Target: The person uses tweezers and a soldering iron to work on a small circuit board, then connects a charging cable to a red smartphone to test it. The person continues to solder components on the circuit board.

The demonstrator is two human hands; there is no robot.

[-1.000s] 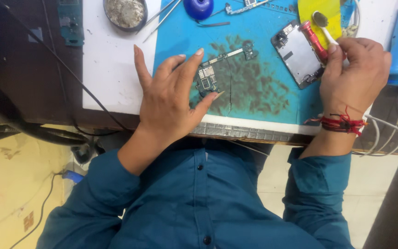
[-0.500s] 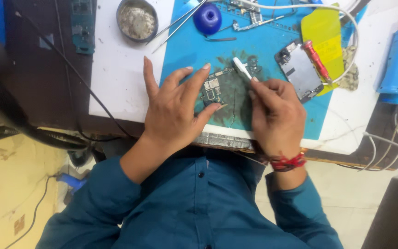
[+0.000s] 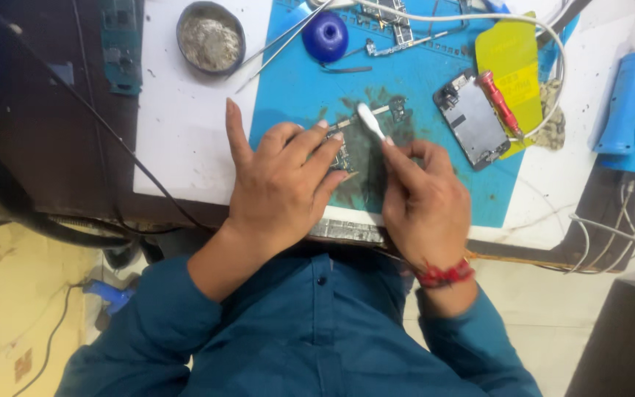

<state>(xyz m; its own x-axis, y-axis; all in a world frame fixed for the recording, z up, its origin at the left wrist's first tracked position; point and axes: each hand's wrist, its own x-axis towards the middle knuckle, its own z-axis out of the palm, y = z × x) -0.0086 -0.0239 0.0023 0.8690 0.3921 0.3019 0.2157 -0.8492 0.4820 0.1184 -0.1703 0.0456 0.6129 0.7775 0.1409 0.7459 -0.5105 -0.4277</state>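
Observation:
My left hand lies flat on a small circuit board and holds it down on the stained blue work mat. My right hand grips a white brush-like tool between thumb and fingers, its tip pointing up and left just above the board. Most of the board is hidden under my left fingers. A red thread band circles my right wrist.
A phone frame and a red screwdriver lie right of my hands beside a yellow sheet. A round metal tin, tweezers and a blue dome sit at the back. A blue device and cables stand at right.
My right hand came from the phone frame at right, carrying the white tool to the board beside my left hand. The left hand stayed on the board.

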